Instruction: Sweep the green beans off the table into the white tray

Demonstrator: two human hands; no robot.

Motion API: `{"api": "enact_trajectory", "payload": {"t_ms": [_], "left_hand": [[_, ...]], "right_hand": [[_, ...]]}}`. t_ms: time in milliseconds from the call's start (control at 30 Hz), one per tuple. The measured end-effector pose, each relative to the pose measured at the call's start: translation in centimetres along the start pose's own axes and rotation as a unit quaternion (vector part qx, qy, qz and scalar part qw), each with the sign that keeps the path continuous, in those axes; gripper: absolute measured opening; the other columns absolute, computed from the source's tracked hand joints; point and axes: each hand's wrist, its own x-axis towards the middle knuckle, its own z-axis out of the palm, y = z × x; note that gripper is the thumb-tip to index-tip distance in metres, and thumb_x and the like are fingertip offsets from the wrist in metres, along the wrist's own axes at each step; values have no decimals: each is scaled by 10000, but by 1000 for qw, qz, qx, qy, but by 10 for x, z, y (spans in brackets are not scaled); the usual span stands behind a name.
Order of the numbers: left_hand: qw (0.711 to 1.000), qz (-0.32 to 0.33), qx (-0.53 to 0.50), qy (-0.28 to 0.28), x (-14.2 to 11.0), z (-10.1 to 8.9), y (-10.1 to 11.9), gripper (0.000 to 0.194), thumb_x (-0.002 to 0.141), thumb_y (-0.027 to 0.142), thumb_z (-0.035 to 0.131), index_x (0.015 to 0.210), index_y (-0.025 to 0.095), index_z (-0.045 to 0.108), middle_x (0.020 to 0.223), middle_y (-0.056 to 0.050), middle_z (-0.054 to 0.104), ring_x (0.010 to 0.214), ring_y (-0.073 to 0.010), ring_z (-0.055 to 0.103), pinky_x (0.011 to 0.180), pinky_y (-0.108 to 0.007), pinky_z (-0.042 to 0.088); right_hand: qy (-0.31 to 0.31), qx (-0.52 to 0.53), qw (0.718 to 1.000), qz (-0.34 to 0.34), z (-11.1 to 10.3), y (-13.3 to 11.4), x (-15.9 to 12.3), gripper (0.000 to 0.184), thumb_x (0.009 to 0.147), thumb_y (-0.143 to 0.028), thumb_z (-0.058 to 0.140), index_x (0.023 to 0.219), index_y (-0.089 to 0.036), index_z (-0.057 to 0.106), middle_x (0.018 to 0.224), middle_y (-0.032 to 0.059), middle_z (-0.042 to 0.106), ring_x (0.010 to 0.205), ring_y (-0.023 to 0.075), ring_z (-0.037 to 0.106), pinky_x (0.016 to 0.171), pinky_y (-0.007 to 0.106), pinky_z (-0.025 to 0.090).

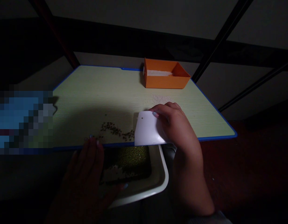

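1. Scraper (146, 129), a white, flat, thin plastic sheet, seems best held lightly with its edge low; the right hand (182, 127) pinches it by its far edge and right side, at the near edge of the pale green, blue-rimmed bench (92, 87).
2. Short, slow strokes would suit the small dark beans (113, 130) strewn just left of it, as a quick push could make them roll.
3. The left hand (85, 165) is at the near edge, fingers pressed together and thumb out, well placed as a guard; whether it touches the bench I cannot tell.
4. The scraper looks smooth, with a small dark spot or hole near its far left corner.
5. Below the near edge, a white, round-cornered plastic tray (166, 177) contains small green beans (134, 157).
6. An orange open box (167, 82) stands by the far right corner, fine pale grains (160, 99) scattered in front.
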Motion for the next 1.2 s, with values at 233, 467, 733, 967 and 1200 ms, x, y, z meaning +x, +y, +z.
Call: {"api": "enact_trajectory", "payload": {"t_ms": [233, 467, 733, 967, 1200], "left_hand": [[1000, 11, -4, 8, 1, -2, 0, 986, 893, 721, 303, 1558, 5, 165, 1771, -131, 3, 1648, -218, -10, 1317, -363, 26], [1000, 6, -3, 0, 0, 1, 0, 1013, 877, 746, 322, 1562, 18, 162, 1770, -131, 8, 1648, -216, -16, 1314, -373, 39], [1000, 19, 6, 3, 2, -2, -2, 982, 889, 727, 301, 1555, 15, 189, 1771, -110, -22, 1647, -202, -34, 1310, -364, 30], [1000, 22, -1, 15, 0, 0, -2, 983, 889, 720, 311, 1543, -8, 215, 1768, -156, 24, 1649, -227, -1, 1315, -375, 22], [1000, 20, -11, 18, -3, 1, -1, 961, 887, 698, 345, 1547, 10, 222, 1768, -151, 51, 1649, -234, 27, 1325, -393, 39]], "right_hand": [[89, 80, 993, -1, -15, 12, -7, 275, 912, -127, 544, 1045, -222, 765, 989, 75, 722, 930, 235, 656, 835, 367, 479], [122, 33, 992, 22, -12, 5, -7, 317, 888, -98, 552, 1065, -190, 798, 861, 63, 642, 844, 224, 618, 763, 362, 466], [122, 44, 991, 16, -19, -1, -13, 291, 905, -102, 588, 1075, -185, 809, 862, 55, 655, 797, 195, 611, 721, 345, 468], [103, 51, 993, -6, -12, -13, -12, 331, 919, -79, 559, 1093, -211, 808, 896, 65, 679, 845, 205, 615, 756, 353, 481], [152, 12, 988, -8, -2, -2, -1, 329, 903, -104, 568, 1095, -208, 814, 844, 58, 642, 815, 209, 602, 755, 353, 466]]}}
